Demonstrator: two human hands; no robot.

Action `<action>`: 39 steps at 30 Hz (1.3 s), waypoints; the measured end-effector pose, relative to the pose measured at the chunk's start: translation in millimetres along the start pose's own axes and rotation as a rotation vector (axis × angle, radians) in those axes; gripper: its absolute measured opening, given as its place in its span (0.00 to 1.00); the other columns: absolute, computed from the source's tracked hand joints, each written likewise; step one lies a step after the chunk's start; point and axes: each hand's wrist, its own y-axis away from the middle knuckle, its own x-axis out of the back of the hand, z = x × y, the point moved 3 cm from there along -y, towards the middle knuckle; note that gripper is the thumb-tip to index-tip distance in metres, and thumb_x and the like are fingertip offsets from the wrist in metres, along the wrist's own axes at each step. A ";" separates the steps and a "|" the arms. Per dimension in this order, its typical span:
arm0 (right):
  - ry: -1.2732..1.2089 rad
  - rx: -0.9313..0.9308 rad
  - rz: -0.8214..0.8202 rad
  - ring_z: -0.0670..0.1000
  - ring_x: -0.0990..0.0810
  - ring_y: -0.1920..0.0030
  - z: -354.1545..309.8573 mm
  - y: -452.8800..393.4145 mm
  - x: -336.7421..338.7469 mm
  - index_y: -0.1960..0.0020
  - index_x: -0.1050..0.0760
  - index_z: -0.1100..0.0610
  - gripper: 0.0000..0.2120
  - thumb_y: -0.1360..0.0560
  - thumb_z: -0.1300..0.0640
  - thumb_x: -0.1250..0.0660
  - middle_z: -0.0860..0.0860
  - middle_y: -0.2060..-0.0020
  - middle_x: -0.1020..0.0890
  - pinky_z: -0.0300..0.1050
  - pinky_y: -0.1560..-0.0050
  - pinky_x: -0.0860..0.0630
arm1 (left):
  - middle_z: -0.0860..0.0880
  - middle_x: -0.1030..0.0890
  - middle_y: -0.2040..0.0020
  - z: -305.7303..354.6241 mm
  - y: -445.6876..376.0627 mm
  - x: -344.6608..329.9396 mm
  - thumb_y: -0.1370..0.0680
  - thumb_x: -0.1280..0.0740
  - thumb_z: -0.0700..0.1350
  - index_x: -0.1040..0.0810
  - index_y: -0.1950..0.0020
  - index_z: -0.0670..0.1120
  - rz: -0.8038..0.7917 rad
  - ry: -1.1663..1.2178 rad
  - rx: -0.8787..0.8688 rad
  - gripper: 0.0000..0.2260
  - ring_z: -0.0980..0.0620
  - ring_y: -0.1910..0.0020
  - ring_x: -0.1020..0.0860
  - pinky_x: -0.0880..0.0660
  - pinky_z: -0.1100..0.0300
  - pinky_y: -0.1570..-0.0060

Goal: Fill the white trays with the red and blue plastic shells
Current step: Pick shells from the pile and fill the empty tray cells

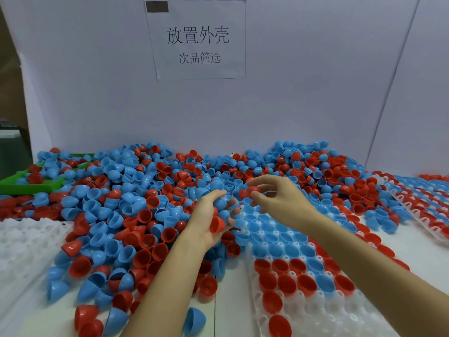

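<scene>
A big heap of red and blue plastic shells (136,203) covers the table's middle and back. In front right lies a white tray (323,310), its far cups holding blue shells (286,249) and red shells (279,280), its near cups bare. My left hand (209,222) is palm up at the tray's far left corner and grips a handful of shells, one red and a few blue. My right hand (274,198) hovers over the tray's far end and pinches a red shell (249,192) between thumb and fingers.
A bare white tray (24,244) lies at the left. A green tray (29,186) sits half buried at the back left. Filled trays (418,200) lie at the far right. A white board with a paper sign (196,40) stands behind the heap.
</scene>
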 end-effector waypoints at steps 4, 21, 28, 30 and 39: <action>0.209 0.056 -0.344 0.49 0.16 0.55 -8.9 -12.2 16.7 0.44 0.20 0.45 0.11 0.21 0.58 0.35 0.47 0.48 0.19 0.47 0.53 0.17 | 0.46 0.18 0.64 0.3 -1.0 1.4 0.21 0.33 0.43 0.24 0.46 0.42 0.027 0.004 -0.005 0.07 0.49 0.71 0.19 0.29 0.64 0.79; 0.142 0.078 -0.103 0.55 0.27 0.31 -60.5 -92.3 -9.6 0.20 0.46 0.53 0.40 0.24 0.52 0.28 0.52 0.25 0.33 0.49 0.33 0.28 | 0.46 0.18 0.65 0.6 -5.0 6.8 0.21 0.33 0.42 0.23 0.45 0.42 0.067 -0.011 -0.004 0.07 0.49 0.71 0.20 0.32 0.64 0.78; 0.301 0.078 -0.296 0.42 0.18 0.49 -8.8 -60.5 -17.4 0.36 0.24 0.44 0.14 0.20 0.54 0.33 0.44 0.43 0.20 0.45 0.40 0.23 | 0.43 0.20 0.57 -2.7 -6.7 1.8 0.20 0.34 0.43 0.23 0.44 0.42 0.039 -0.092 -0.017 0.08 0.49 0.69 0.21 0.33 0.64 0.78; 0.249 0.092 -0.329 0.42 0.17 0.52 -4.9 -56.0 -20.2 0.39 0.23 0.42 0.11 0.19 0.55 0.34 0.43 0.49 0.18 0.43 0.44 0.22 | 0.45 0.19 0.60 -2.7 -6.4 0.8 0.20 0.34 0.43 0.22 0.48 0.42 0.021 -0.116 -0.021 0.05 0.51 0.71 0.21 0.34 0.65 0.78; 0.147 0.149 -0.262 0.44 0.16 0.57 -10.6 -44.0 -25.3 0.41 0.23 0.46 0.13 0.23 0.42 0.34 0.45 0.56 0.17 0.42 0.51 0.21 | 0.46 0.19 0.64 -4.4 -9.5 2.4 0.19 0.33 0.45 0.19 0.47 0.40 -0.008 -0.257 -0.090 0.08 0.51 0.72 0.22 0.33 0.63 0.77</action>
